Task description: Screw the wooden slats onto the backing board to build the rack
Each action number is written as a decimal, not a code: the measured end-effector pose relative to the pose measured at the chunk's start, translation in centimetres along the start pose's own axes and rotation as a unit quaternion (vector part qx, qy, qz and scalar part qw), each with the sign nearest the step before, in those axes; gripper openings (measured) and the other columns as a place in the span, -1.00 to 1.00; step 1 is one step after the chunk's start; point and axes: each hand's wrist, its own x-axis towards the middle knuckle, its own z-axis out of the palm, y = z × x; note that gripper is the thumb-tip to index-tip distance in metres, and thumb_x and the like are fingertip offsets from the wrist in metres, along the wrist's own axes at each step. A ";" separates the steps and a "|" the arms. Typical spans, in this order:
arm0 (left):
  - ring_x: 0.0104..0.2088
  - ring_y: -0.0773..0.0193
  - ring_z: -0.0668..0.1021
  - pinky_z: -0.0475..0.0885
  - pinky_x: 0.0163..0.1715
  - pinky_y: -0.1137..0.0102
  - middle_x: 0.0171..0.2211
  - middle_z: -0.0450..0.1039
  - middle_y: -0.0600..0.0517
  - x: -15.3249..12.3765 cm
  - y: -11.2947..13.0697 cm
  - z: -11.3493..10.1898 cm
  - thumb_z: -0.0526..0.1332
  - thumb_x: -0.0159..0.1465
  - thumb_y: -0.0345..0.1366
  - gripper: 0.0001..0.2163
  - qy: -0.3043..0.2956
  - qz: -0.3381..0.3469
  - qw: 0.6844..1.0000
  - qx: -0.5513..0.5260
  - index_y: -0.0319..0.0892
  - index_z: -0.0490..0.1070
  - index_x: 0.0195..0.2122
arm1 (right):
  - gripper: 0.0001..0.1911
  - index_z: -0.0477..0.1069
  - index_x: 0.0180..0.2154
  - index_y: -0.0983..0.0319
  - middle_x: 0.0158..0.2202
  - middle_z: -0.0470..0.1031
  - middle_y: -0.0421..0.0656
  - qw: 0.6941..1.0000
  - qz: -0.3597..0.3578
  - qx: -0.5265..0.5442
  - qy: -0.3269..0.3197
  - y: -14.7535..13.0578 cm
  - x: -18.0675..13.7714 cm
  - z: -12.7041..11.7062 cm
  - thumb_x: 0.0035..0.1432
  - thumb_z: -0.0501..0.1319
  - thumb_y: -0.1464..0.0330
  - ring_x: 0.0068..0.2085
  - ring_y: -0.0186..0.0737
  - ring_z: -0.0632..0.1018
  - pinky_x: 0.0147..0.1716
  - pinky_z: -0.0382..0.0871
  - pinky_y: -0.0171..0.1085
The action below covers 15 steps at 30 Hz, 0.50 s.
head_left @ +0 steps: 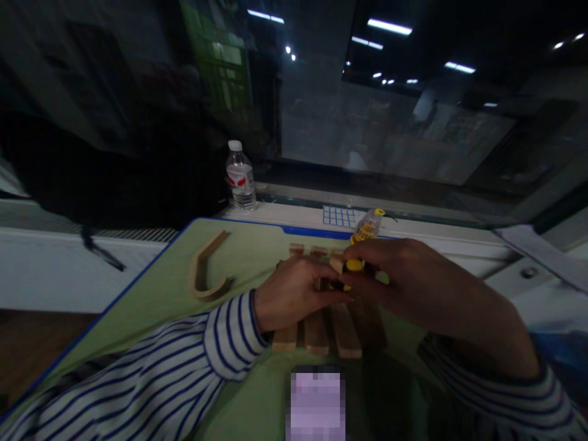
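Observation:
Several wooden slats (316, 334) lie side by side on the green tabletop, joined by crosspieces partly hidden under my hands. My left hand (296, 288) rests over them, its fingers closed around the wood near the far end. From the right, my right hand (399, 278) pinches a short yellow-and-black screwdriver (353, 265) between thumb and fingers, against the wood by my left fingertips. The screwdriver's tip is hidden. Left of my hands lies a loose hook-shaped wooden piece (202, 275).
A phone (316, 401) with a blurred screen lies at the near edge. Behind the blue-edged green table (160, 306), a water bottle (241, 177), a blue-gridded sheet (339, 216) and a clear bag with yellow bits (366, 226) sit on the sill below a dark window.

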 end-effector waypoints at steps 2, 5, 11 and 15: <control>-0.34 0.26 0.54 0.39 -0.26 0.43 -0.37 0.55 0.04 0.0 -0.1 0.0 0.25 0.21 -0.12 -0.77 -0.002 0.003 1.000 -0.001 -0.13 0.56 -0.24 | -0.81 0.40 -0.18 0.15 -0.14 0.54 -0.22 1.000 -0.024 0.003 0.010 0.1 -0.3 -0.1 0.28 0.08 0.24 -0.18 -0.23 0.53 -0.23 0.35 -0.23; -0.33 0.27 0.53 0.39 -0.25 0.43 -0.36 0.55 0.04 0.0 -0.2 -0.1 0.23 0.23 -0.14 -0.79 -0.009 0.009 1.000 -0.001 -0.14 0.55 -0.25 | -0.76 0.35 -0.03 0.14 0.00 0.49 -0.20 0.997 -0.066 0.030 0.026 0.1 -0.7 -0.3 0.26 0.11 0.35 -0.04 -0.26 0.50 -0.09 0.35 -0.25; -0.28 0.28 0.53 0.38 -0.20 0.46 -0.30 0.54 0.04 0.2 -0.3 -0.4 0.21 0.27 -0.20 -0.81 -0.041 0.039 0.998 -0.019 -0.18 0.53 -0.22 | -0.66 0.36 0.03 0.14 0.06 0.47 -0.25 0.995 -0.086 0.051 0.008 0.0 -0.4 -0.2 0.23 0.11 0.49 0.03 -0.32 0.47 0.02 0.30 -0.30; -0.25 0.28 0.53 0.37 -0.19 0.46 -0.25 0.54 0.01 0.3 -0.6 -0.4 0.12 0.33 -0.26 -0.79 -0.080 0.066 0.994 -0.040 -0.22 0.51 -0.17 | -0.70 0.38 0.02 0.15 0.00 0.52 -0.25 0.996 -0.071 0.052 0.024 0.2 -0.2 -0.1 0.27 0.08 0.44 -0.04 -0.32 0.51 -0.04 0.33 -0.30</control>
